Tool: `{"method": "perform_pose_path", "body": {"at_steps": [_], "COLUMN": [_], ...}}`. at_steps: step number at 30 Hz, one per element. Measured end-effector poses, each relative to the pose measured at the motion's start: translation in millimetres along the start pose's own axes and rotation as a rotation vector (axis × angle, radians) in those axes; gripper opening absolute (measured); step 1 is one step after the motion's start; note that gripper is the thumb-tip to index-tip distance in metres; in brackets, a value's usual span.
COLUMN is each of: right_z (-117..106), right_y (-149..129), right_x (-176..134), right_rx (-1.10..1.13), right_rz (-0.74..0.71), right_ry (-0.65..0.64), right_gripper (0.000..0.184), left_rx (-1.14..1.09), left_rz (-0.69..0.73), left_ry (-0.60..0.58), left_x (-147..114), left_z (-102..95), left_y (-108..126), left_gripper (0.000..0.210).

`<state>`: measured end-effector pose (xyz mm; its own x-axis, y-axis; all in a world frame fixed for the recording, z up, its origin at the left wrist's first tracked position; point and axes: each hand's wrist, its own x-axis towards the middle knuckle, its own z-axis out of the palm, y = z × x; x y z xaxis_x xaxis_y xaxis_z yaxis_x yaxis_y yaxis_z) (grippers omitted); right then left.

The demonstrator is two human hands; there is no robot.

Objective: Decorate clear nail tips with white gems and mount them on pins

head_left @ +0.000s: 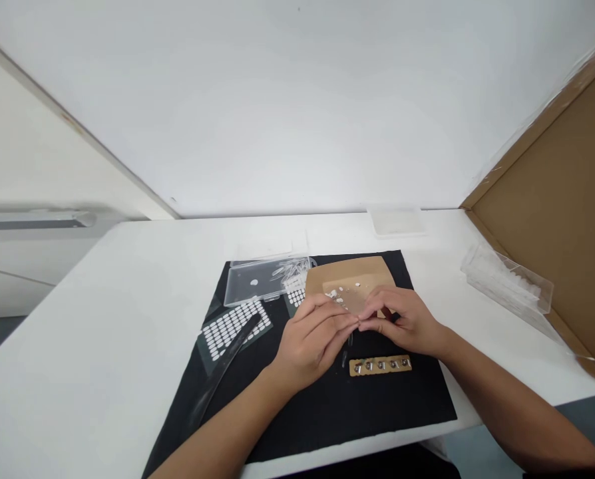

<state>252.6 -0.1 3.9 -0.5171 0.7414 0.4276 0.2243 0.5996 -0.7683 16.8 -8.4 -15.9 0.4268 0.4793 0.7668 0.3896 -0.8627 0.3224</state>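
Observation:
My left hand (320, 336) and my right hand (404, 319) meet fingertip to fingertip over the black mat (307, 426). Both are closed in a pinch, and whatever sits between the fingertips is too small to name. Just beyond them lies a brown paper sheet or tray (350, 269) with small white bits (340, 293) on it. In front of my right hand rests a tan strip (380, 366) carrying several small metal pieces. A slim clear piece (346, 352) lies on the mat below my fingertips.
Left on the mat are a sheet of white oval stickers (235, 326), a black curved strip (222, 366) and an open clear box (252, 283) with slim clear pieces (293, 271). A clear container (510, 279) stands right, near a cardboard panel (552, 199). A translucent tray (397, 223) sits by the wall.

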Motion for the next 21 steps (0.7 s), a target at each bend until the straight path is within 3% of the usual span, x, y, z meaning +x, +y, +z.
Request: {"method": "perform_pose_path", "body": {"at_steps": [8,12,17,21], "right_z": [0,-9,-35,-61], "right_y": [10,17,32,57], "right_x": [-6,-5,0,-4], "right_rx": [-0.249,-0.451,-0.728,-0.734], "right_rz": [-0.041,-0.036,0.171,0.333], "right_ry": [0.125,0.256,0.444,0.51], "right_gripper": [0.003,0.005,0.02,0.028], "left_rx": [0.083,0.117,0.193,0.223], "left_rz": [-0.006,0.027,0.063,0.099], "left_ry": [-0.04,-0.13,-0.327,-0.358], "left_x": [3,5,0,-4], "left_z": [-1.8,-4.7,-3.7,-2.3], "left_y": [1,0,-5,-9], "left_gripper": [0.026,0.021,0.013,0.004]}}
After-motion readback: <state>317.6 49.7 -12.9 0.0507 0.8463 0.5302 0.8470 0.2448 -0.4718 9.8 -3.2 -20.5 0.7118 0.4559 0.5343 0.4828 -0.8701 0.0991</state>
